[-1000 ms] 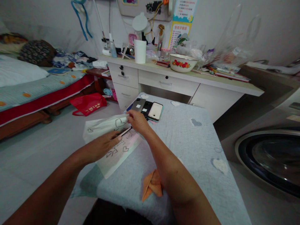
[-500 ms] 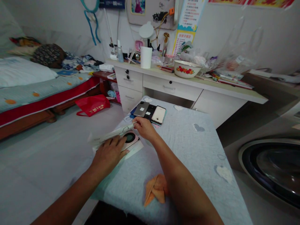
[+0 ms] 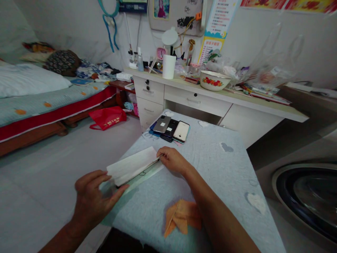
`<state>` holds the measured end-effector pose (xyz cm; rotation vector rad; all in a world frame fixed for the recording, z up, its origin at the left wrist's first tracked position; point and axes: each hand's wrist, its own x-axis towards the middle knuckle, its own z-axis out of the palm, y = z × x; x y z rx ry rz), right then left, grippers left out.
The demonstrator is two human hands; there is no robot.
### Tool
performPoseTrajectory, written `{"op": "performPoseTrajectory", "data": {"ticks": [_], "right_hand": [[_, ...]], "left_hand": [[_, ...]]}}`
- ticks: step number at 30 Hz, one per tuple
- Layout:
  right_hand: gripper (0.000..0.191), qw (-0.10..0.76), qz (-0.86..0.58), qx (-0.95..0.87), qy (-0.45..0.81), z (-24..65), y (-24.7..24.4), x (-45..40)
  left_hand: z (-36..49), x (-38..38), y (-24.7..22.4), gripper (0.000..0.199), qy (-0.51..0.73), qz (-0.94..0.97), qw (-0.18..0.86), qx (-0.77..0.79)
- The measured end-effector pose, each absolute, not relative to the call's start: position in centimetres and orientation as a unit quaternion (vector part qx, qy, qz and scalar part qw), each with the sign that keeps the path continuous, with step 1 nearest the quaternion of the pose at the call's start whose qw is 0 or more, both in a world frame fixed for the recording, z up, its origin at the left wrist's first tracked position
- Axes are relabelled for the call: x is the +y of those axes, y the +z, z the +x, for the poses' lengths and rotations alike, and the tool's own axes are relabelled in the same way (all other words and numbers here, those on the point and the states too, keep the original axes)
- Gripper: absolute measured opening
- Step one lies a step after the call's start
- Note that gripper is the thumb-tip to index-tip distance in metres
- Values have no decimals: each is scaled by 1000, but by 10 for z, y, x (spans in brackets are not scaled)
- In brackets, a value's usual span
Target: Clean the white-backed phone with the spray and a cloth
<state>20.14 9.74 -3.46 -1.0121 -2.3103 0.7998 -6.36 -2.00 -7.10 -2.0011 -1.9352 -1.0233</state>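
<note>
A white paper sheet lies over a phone that is tilted up on its long side; only the phone's thin dark edge shows. My left hand grips the left end, with its fingers at the sheet's edge and the thumb below. At the opposite end, my right hand pinches the phone's corner between thumb and fingers. Under the phone lies a pale translucent sheet with dark line marks. An orange cloth rests crumpled beside my right forearm.
Several phones lie overlapped toward the far end of the cloth-covered table. Behind it stands a white desk with a cup and a flowered bowl. A washing machine is at right, a bed at left.
The phone, earlier lying with its round camera ring showing, is now tilted and covered by the white sheet. My left hand has moved left to its end; my right hand has come slightly nearer.
</note>
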Motion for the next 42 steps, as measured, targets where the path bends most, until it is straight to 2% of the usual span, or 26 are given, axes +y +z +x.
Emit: {"op": "performPoseTrajectory", "data": {"ticks": [2,5,7,12,21,30,35,39,42], "right_hand": [[29,203,-361,-871,264,205,-36,91],[30,160,-367,-888,228,209,-34,78],[27,152,-383,-886,212,209,-31,68],[20,122,-441,-870,185,198,-30,49],[36,127,-499,-845,143,186,-45,46],[37,116,-467,-862,163,178,-45,67],[42,108,-465,-860,179,192,-30,62],[42,137,-483,-845,186,217,-17,49],[40,163,-498,-832,183,238,-10,40]], "left_hand": [[-72,-15,-57,41,-379,-655,48,-652],[-78,8,-36,41,-335,-675,-164,-637],[-81,26,-32,44,-278,-690,-216,-633],[-85,46,-50,47,-165,-768,-167,-596],[-73,25,-61,48,-102,-784,-65,-609],[-67,3,-57,61,-37,-738,-64,-670],[-57,6,-32,53,-76,-775,50,-625],[-12,36,11,31,-112,-864,-9,-491],[39,78,33,28,-154,-895,-31,-416]]}}
